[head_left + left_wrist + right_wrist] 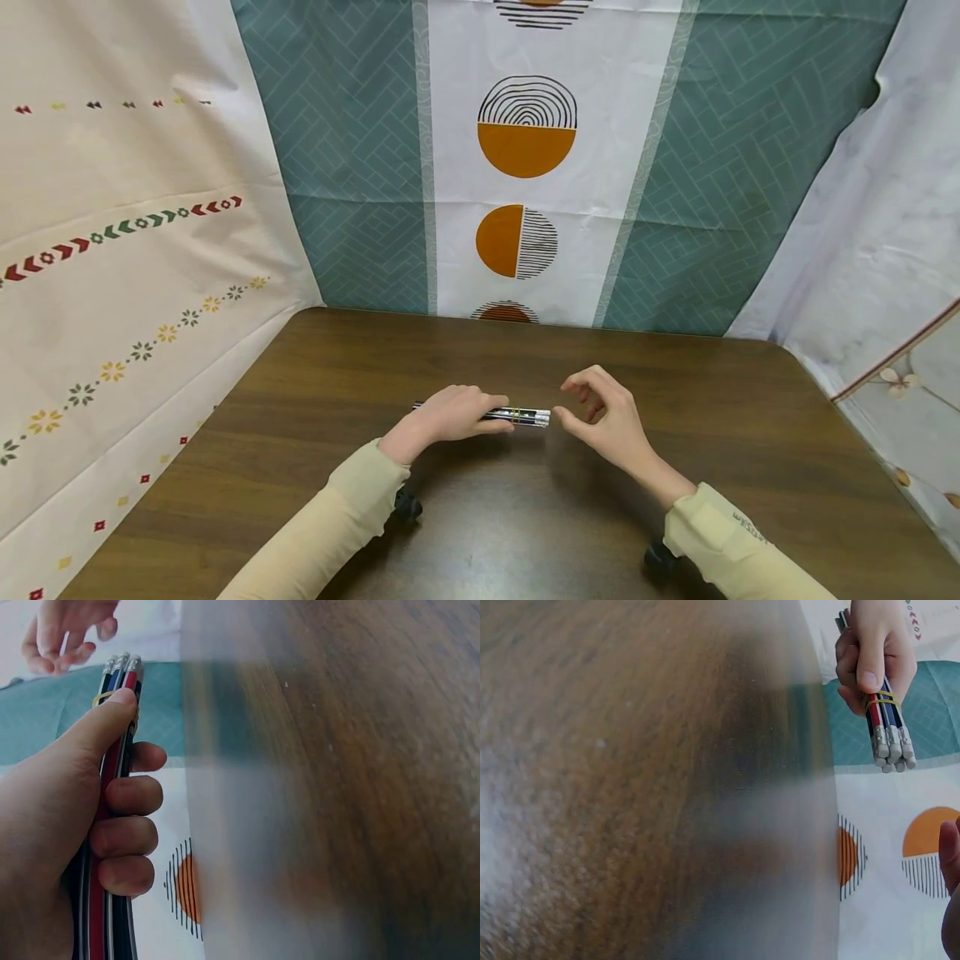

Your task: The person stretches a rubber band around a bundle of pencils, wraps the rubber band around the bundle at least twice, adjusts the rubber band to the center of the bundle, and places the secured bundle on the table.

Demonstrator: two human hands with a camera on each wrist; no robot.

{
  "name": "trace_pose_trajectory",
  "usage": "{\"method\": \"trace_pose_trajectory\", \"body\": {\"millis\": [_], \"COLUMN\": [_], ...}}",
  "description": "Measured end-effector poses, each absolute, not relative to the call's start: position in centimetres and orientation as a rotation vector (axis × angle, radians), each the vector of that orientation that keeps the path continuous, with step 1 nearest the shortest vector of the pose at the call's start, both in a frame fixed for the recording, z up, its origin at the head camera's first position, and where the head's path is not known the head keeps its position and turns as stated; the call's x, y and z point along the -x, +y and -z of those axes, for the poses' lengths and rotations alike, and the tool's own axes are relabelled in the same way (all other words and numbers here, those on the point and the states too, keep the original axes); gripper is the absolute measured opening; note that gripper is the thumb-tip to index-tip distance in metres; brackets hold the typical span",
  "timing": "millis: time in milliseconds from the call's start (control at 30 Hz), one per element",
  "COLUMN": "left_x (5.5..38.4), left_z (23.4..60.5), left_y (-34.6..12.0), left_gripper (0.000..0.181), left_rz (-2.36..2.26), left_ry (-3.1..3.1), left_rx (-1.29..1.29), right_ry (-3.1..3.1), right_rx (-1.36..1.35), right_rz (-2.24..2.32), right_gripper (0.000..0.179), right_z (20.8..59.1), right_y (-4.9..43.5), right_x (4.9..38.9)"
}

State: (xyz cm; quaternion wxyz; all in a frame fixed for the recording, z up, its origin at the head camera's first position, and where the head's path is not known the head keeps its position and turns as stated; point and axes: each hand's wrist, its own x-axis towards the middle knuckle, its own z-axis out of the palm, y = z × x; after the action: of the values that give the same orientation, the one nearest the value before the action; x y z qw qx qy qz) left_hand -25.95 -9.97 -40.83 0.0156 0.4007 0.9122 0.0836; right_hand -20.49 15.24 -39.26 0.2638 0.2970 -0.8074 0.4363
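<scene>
My left hand (452,415) grips a bundle of pencils (534,417) with its fingers curled round them, low over the table. In the left wrist view the pencil barrels (95,900) are red, black and dark blue with pale stripes. A yellow rubber band (883,700) binds the bundle just past the thumb. White erasers (894,761) in silver ferrules form the end that points to the right. Beside that end my right hand (611,421) hovers, fingers loosely bent, thumb apart from them, nothing held.
A dark brown wooden table (480,533) lies under both hands. Behind it hangs a teal and white patterned cloth (360,208), and pale cloths flank both sides. Under each sleeve shows a small black wrist device (407,506).
</scene>
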Motion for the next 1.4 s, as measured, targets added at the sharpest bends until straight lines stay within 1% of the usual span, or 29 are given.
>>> {"method": "trace_pose_trajectory", "body": {"millis": [267,500,800,900,1100,1300,1400], "left_x": [26.0,25.8,25.8,25.8,26.0,25.9,25.7], "left_z": [40.2,39.7,39.5,39.4,39.4,39.3,39.3], "left_y": [-9.4,-9.0,-8.6,-8.7,-9.5,-9.7,-9.5], "left_gripper": [0.029,0.024,0.025,0.027,0.029,0.025,0.022], "left_rz": [-0.302,-0.269,-0.344,-0.375,-0.320,-0.291,-0.314], "left_ry": [2.792,2.804,2.832,2.859,2.923,2.849,2.825], "left_rx": [-1.259,-1.342,-1.404,-1.396,-1.352,-1.290,-1.308], "right_ry": [-2.288,-2.351,-2.426,-2.446,-2.477,-2.502,-2.492], "right_rx": [-0.834,-0.881,-0.938,-0.934,-0.844,-0.817,-0.822], "right_rz": [-1.166,-1.231,-1.274,-1.347,-1.543,-1.609,-1.677], "right_gripper": [0.032,0.031,0.019,0.016,0.015,0.015,0.016], "right_z": [39.1,41.2,41.9,41.7,41.4,41.6,41.9], "right_y": [15.3,15.9,15.9,16.0,16.9,17.8,18.2], "right_x": [20.6,22.3,22.8,22.6,22.4,22.3,22.4]}}
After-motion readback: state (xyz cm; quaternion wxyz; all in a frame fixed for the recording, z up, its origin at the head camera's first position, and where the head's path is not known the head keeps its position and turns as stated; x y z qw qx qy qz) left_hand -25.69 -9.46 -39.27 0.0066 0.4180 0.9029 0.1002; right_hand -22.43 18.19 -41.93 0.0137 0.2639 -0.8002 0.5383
